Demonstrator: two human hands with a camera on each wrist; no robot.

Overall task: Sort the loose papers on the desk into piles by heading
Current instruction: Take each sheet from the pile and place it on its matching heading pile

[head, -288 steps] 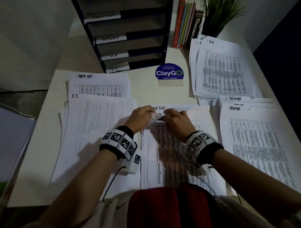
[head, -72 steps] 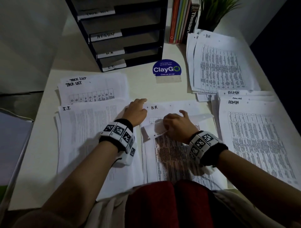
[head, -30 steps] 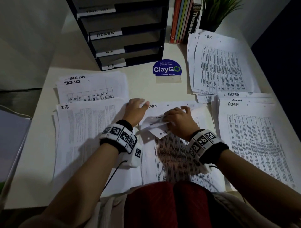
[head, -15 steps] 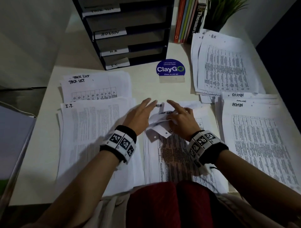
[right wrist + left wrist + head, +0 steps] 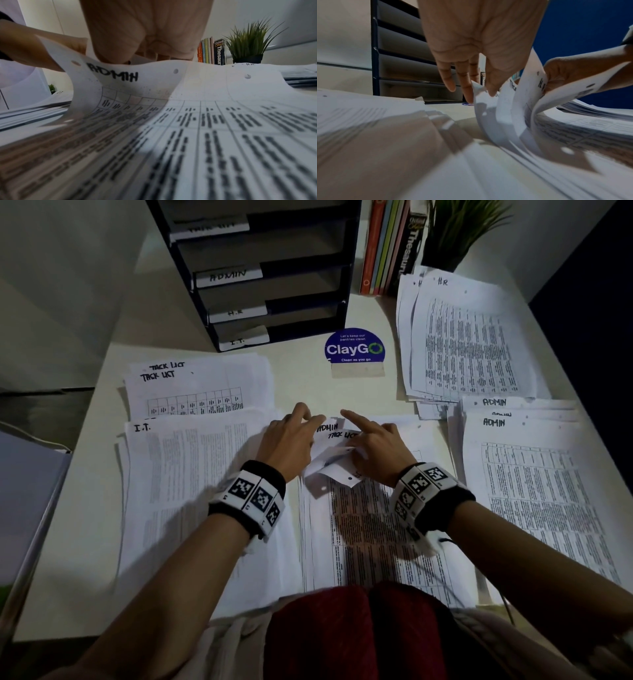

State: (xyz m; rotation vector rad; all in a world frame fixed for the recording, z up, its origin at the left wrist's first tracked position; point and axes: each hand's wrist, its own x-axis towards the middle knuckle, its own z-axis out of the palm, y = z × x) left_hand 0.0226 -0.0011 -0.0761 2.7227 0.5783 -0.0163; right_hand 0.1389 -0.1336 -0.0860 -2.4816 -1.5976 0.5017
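Step in hand, as I read it: leafing through the top corners of the unsorted stack at desk centre to read headings. Right hand pinches several curled-back top corners, index finger pointing out; left hand pinches the corner of one sheet between thumb and fingers. Do it well: peel one sheet only, hold the rest down, read the heading before lifting, avoid creasing the punched corners. Visible headings in the stack: ADMIN, TASK LIST, H.R. Sheets are thin, white, hole-punched, printed tables, handwritten headings. Sorted piles around it: I.T. pile left, task list pile behind that, H.R. pile far right, ADMIN pile near right.
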